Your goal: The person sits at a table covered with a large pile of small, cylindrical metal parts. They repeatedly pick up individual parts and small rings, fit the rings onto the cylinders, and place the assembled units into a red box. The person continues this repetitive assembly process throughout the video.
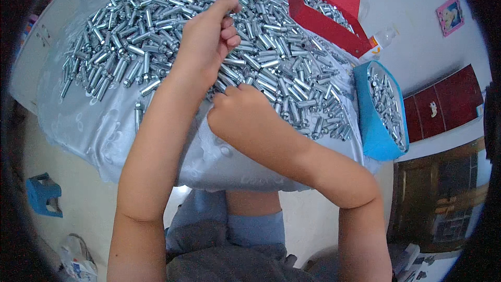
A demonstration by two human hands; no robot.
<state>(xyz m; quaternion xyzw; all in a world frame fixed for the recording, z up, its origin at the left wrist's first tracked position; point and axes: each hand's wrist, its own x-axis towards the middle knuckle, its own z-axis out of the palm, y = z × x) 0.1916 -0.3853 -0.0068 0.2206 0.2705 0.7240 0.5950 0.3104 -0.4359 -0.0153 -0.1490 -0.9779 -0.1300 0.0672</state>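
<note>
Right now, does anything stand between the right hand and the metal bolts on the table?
Nothing visible does: the right hand is at the near edge of the pile of metal bolts. The left hand is farther forward and to its left, leaving the bolts on the right uncovered.

Both hands (204, 42) curl over heaped silver bolts (276, 47).

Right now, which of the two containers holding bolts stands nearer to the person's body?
The blue container. It stands at the near right, lower in the view; the red container is farther back, beyond it.
</note>
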